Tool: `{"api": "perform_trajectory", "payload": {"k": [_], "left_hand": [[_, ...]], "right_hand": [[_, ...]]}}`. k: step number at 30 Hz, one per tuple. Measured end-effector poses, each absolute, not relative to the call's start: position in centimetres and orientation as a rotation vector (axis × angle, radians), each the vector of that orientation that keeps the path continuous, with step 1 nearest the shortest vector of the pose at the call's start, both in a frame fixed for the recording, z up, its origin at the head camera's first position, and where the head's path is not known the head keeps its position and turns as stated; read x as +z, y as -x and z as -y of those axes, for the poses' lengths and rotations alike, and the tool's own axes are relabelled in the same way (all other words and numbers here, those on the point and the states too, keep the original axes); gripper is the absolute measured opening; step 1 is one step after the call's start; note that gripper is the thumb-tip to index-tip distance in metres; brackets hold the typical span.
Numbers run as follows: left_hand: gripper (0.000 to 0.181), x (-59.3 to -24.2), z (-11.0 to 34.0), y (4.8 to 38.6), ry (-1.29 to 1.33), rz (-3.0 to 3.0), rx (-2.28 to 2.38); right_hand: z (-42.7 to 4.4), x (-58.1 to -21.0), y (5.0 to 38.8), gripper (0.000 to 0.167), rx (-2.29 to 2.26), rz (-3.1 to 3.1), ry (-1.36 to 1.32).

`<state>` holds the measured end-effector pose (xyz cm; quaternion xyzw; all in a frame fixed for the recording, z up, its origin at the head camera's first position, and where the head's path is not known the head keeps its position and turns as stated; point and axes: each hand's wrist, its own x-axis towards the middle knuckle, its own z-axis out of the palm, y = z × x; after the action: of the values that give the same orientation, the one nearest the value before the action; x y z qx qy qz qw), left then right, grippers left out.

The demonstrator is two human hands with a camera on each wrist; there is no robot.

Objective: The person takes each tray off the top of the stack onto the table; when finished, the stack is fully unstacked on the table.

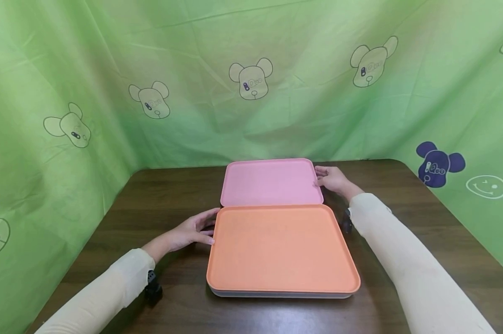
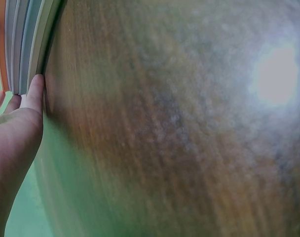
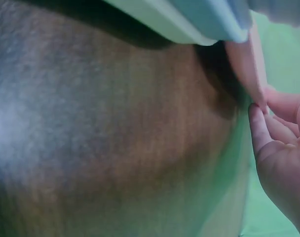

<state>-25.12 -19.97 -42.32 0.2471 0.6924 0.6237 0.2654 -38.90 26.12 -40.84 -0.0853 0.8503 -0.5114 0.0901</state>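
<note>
An orange tray [image 1: 280, 250] lies on top of a stack of trays, whose grey and bluish edges [image 2: 22, 47] show in the left wrist view. Behind the stack is a pink tray [image 1: 272, 183], its near edge meeting the orange one's far edge. My right hand [image 1: 334, 180] pinches the pink tray's right edge between thumb and fingers; the right wrist view shows this hold at the tray's corner. At the stack's left side, my left hand [image 1: 188, 232] touches the edges with extended fingertips. What lies beneath the pink tray is hidden in the head view.
The dark wooden table [image 1: 172, 185] carries the trays. A green curtain [image 1: 193, 134] with printed bear heads hangs around its back and sides. Black wrist cameras sit under both sleeves, and a bright light reflects off the tabletop in the left wrist view.
</note>
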Motion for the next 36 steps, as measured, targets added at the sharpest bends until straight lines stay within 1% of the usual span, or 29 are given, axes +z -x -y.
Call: {"api": "perform_trajectory", "payload": {"k": [10, 23, 29, 36], "left_hand": [[0.096, -42.4, 19.9, 25.1, -0.66, -1.874, 1.689], [0.095, -42.3, 19.9, 25.0, -0.663, -1.884, 1.679], [0.096, -42.4, 19.9, 25.0, -0.67, -1.878, 1.678], [0.097, -42.4, 19.9, 25.1, -0.67, -1.877, 1.682]], "right_hand": [[-26.2, -41.7, 39.1, 0.065, -1.547, -2.486, 0.281], [-25.9, -41.5, 38.8, 0.066, -1.567, -2.509, 0.251], [-26.0, -41.1, 38.3, 0.065, -1.638, -2.497, 0.206], [-26.1, -40.2, 37.0, 0.064, -1.67, -2.462, 0.244]]}}
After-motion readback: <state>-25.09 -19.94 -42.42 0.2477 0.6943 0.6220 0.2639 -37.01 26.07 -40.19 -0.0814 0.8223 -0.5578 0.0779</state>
